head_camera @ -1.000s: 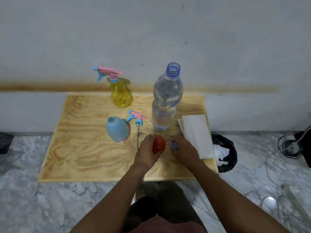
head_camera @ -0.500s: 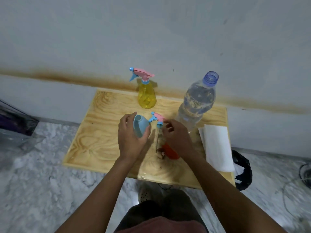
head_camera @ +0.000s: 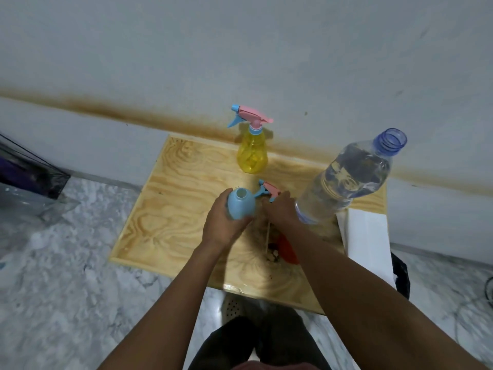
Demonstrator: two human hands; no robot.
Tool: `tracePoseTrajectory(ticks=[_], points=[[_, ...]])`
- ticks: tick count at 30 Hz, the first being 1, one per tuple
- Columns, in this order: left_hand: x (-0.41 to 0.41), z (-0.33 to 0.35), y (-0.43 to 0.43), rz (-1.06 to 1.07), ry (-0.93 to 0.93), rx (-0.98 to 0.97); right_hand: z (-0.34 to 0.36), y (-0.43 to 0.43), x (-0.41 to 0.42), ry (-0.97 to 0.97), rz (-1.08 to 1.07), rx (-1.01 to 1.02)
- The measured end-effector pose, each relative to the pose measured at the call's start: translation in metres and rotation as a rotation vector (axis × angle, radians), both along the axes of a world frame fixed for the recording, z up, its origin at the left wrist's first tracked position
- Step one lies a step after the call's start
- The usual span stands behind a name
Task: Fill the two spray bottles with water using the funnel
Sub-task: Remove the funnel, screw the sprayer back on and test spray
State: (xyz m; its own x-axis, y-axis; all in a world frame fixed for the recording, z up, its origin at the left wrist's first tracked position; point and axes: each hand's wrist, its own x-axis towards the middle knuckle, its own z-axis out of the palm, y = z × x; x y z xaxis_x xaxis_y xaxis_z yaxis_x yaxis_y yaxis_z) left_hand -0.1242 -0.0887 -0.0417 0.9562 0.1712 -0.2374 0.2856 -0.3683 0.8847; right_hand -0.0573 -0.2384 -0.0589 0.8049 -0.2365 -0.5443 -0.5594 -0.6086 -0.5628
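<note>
Your left hand (head_camera: 222,222) gripped the blue spray bottle (head_camera: 241,204) round its lower body, fingers wrapped close, its open neck turned up toward you. Just right of that bottle, your right hand (head_camera: 282,212) had its fingers curled on the loose pink and blue spray head (head_camera: 269,192), whose thin tube hung down beneath the hand. The red funnel (head_camera: 286,249) lay on its side nearer you than the blue bottle and to its right, partly under your right forearm.

Behind the blue bottle stood the yellow spray bottle (head_camera: 252,156), its spray head screwed on. Far right of the blue bottle rose a clear water bottle (head_camera: 346,182) with an open mouth; the label band near its base was too blurred to read. A white paper towel (head_camera: 368,241) lay beyond that.

All of it sat on a pale wooden board (head_camera: 173,209) on a grey marbled floor (head_camera: 66,263), against a grey wall (head_camera: 240,49) crossed by a brown stain (head_camera: 133,110).
</note>
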Motion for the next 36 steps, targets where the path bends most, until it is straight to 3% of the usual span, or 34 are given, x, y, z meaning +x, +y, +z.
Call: tracePoseTrajectory(ticks=[6,10,15,20,24,36], points=[[0.004,0.000,0.002,-0.001,-0.023,-0.026,-0.005,0.003,0.007,-0.034,-0.087,0.037],[-0.002,0.005,0.010,-0.011,-0.064,-0.052,0.004,0.003,0.003,-0.183,-0.162,0.140],[-0.005,0.018,0.030,0.004,-0.103,-0.035,0.057,0.008,-0.007,-0.465,-0.177,0.399],[-0.008,0.036,0.049,-0.029,-0.151,0.026,0.140,0.019,-0.017,-0.621,-0.216,0.814],[-0.011,0.050,0.056,-0.042,-0.179,0.044,0.191,0.033,-0.021,-0.759,-0.183,1.003],[-0.030,0.099,0.053,-0.089,-0.268,-0.054,0.223,0.054,-0.034,-0.851,-0.128,0.903]])
